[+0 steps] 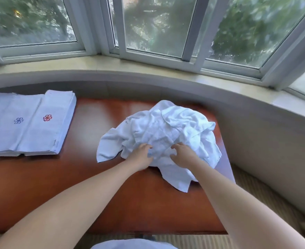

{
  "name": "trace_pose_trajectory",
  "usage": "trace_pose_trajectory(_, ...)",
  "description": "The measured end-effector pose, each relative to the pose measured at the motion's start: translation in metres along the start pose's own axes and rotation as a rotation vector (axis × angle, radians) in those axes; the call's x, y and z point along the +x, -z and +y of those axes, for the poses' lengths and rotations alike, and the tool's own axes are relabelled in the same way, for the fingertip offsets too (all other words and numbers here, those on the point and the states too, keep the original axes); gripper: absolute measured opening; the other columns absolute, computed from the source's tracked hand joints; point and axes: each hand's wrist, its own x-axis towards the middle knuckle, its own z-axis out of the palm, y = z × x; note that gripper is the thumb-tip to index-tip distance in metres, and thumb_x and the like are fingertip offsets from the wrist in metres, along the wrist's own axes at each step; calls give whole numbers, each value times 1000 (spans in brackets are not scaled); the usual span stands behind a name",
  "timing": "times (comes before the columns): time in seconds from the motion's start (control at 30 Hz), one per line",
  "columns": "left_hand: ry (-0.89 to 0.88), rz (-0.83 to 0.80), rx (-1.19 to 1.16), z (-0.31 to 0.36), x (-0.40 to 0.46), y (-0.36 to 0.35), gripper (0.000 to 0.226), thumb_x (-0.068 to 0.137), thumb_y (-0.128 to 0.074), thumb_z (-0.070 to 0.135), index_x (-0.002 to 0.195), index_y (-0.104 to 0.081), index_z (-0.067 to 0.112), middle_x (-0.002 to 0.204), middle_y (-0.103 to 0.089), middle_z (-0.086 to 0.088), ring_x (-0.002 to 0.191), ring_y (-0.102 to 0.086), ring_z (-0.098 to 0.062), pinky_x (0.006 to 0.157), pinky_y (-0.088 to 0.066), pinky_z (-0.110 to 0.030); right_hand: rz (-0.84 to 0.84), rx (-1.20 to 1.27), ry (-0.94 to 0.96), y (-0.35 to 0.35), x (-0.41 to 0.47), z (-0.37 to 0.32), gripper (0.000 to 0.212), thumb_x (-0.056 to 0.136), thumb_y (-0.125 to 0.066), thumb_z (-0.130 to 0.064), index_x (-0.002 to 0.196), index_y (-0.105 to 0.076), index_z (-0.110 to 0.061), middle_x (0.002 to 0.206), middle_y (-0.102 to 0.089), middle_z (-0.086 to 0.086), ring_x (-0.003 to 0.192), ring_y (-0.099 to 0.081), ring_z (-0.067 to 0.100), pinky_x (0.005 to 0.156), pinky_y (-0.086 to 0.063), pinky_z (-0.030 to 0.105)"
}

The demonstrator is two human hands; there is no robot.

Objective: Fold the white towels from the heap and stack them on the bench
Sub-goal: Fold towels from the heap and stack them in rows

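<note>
At the left of the frame we see two stacks of folded towels on the desk, one embroidered with a blue flower-like emblem, the other a red; no writing is legible. Right of centre, our left hand and right hand curl their grip into the heap. We judge a towel is being picked out; next it needs lifting free and spreading.

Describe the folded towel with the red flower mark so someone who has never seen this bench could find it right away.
Start at the reddish-brown bench below the bay window and look to its far left end, away from the crumpled heap. Two stacks of folded white towels lie flat there, side by side. The towel with the red flower mark tops the right stack; its neighbour's mark is blue.
</note>
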Motion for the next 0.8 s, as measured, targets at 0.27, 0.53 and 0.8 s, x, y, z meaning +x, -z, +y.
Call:
trace_pose_trajectory(0.27, 48, 41, -5, 48, 78, 6, 58, 97, -57, 31, 152, -40, 22, 158, -39, -3, 140, -44, -26, 111, -41, -40, 132, 92, -41, 42, 75, 52, 54, 97, -57, -28, 149, -45, -21, 152, -42, 1, 133, -46, 28, 98, -48, 42)
trace_pose_trajectory(0.53, 89, 185, 29, 108, 152, 7, 47, 97, -56, 31, 144, -46, 29, 130, -51, -4, 109, -60, -27, 83, -51, -39, 198, 108, -78, 54, 132, 75, 62, 97, -49, -21, 155, -32, -33, 130, -60, 5, 106, -64, 31, 71, -47, 36)
trace_pose_trajectory(0.8, 44, 192, 38, 103, 185, 20, 17, 99, -51, 26, 104, -66, 29, 106, -65, 5, 97, -62, -21, 66, -42, -31, 226, 93, -150, 51, 152, 85, 36, 96, -48, -25, 132, -50, -32, 79, -53, -6, 74, -56, 26, 52, -31, 30)
